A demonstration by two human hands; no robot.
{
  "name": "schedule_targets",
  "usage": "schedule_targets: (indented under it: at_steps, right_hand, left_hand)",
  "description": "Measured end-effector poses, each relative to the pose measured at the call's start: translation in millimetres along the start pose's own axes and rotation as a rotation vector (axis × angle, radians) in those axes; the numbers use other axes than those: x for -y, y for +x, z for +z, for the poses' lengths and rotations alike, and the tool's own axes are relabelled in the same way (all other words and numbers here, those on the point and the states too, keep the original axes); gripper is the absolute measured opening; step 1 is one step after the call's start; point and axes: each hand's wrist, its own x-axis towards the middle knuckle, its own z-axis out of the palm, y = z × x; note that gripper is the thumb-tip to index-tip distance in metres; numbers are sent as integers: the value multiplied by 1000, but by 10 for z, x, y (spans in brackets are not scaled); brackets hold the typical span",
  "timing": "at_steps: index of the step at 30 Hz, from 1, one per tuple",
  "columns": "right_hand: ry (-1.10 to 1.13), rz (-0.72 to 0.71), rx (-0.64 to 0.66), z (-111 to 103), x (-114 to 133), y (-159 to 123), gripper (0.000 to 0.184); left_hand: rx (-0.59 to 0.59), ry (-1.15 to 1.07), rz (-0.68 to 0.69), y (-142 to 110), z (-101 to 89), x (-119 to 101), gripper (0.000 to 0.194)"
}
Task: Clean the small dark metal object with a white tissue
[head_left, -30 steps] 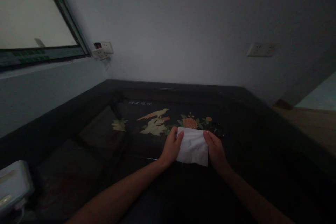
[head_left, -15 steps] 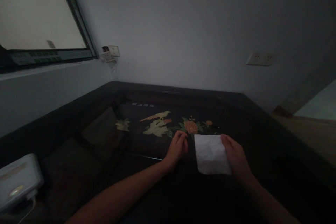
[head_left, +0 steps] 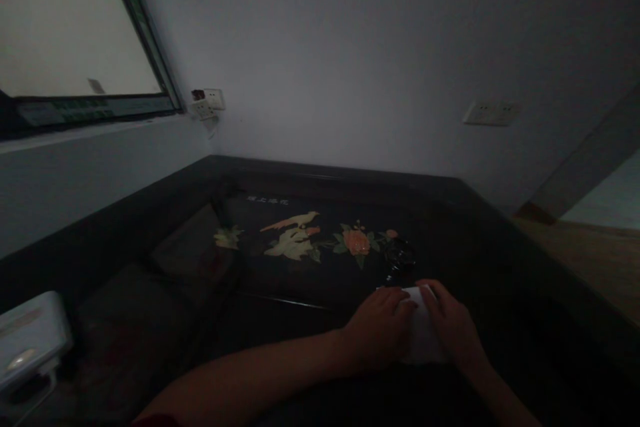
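A white tissue [head_left: 424,330], squarish and soft-looking, is between my two hands low over the dark table. My right hand [head_left: 454,323] pinches its right edge, thumb at the top. Across its left part lies my left hand [head_left: 380,327], fingers bent over the tissue's upper left edge and gripping it. Much of the tissue's left side is hidden by that hand. Just beyond my hands, a dark, glossy, roundish object [head_left: 400,255] rests on the tabletop; its kind is hard to make out in the dim light.
The dark table [head_left: 290,280] carries an inlaid bird and a flower picture [head_left: 357,240]. At its left stands a white device [head_left: 33,340] with a cable. Wall sockets [head_left: 493,113] sit on the wall behind, and a window [head_left: 75,33] is at the left.
My left hand has moved right onto the tissue and now grips it. The tissue and right hand have come slightly lower and nearer. The dark roundish object shows more fully.
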Motion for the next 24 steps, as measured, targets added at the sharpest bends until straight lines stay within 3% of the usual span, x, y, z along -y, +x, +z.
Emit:
schedule_targets:
  at_steps: [4, 9, 17, 19, 24]
  right_hand:
    - [-224, 72, 76, -31, -61, -4, 48]
    - [-272, 13, 90, -13, -114, 38, 47]
    - [-230, -184, -226, -126, -156, 30, 40]
    - [-208, -247, -255, -119, -148, -13, 40]
    - [-175, -341, -34, 133, -227, -101, 50]
  left_hand:
    - [82, 77, -44, 27, 140, 84, 51]
    - [136, 151, -17, 27, 133, 131, 51]
    - [116, 193, 26, 93, 148, 65, 50]
    - [135, 158, 20, 77, 166, 37, 54]
    - [208, 103, -27, 62, 180, 21, 65]
